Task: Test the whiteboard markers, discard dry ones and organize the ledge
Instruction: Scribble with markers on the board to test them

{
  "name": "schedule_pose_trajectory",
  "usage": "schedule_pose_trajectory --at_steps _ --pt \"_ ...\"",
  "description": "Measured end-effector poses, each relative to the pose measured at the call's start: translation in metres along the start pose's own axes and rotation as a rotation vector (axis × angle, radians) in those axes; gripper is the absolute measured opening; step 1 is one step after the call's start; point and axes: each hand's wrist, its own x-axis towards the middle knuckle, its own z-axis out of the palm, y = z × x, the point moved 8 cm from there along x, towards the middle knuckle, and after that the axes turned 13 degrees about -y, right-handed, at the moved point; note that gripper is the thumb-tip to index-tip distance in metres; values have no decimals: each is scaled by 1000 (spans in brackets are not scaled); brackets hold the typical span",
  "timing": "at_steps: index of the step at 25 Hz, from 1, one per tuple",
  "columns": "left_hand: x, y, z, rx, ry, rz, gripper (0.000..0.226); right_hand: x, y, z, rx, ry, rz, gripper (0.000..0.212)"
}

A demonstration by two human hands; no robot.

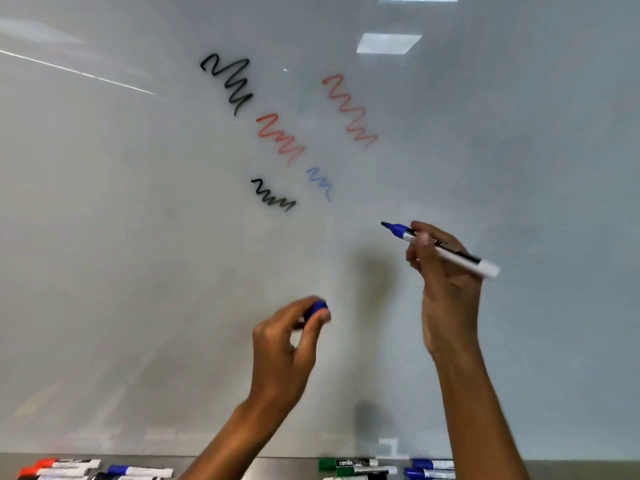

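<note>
The whiteboard [138, 271] lies bare to the left of my left hand [287, 344] and to the right of my right hand [446, 271]. Above, squiggles [277, 140] take the middle. Below, markers crowd the ledge [270, 467] at left [65, 469] and right [384, 469], leaving a gap around my left forearm.

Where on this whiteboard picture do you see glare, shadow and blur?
Head view: ceiling-light glare near the top of the whiteboard; soft hand shadow below the blue marker; left hand and cap motion-blurred.
</note>
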Motion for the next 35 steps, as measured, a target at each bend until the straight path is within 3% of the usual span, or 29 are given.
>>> schedule_pose_trajectory --at_steps 3,6,8,12,19,23,27,35 --pt "38 30 -33 229 149 261 21 5 -2 21 -88 -101 -47 15" --pt "64 30 -60 337 245 313 27 20 -7 28 -184 -138 -91 18" --pt "75 21 -72 380 267 326 29 36 -11 32 -297 -140 -139 20" --pt "90 -2 -87 421 259 308 10 64 -14 41 -568 -131 -303 21" --pt "96 -20 -84 417 245 275 14 80 -4 51 -826 -116 -452 24" --pt "104 -30 -87 471 258 294 12 82 -6 33 -830 -27 -507 23" --pt "108 -36 -82 544 258 330 18 70 8 31 -926 -66 -504 23" --pt "111 -45 -72 689 250 359 18 60 17 6 -898 19 -474 26"
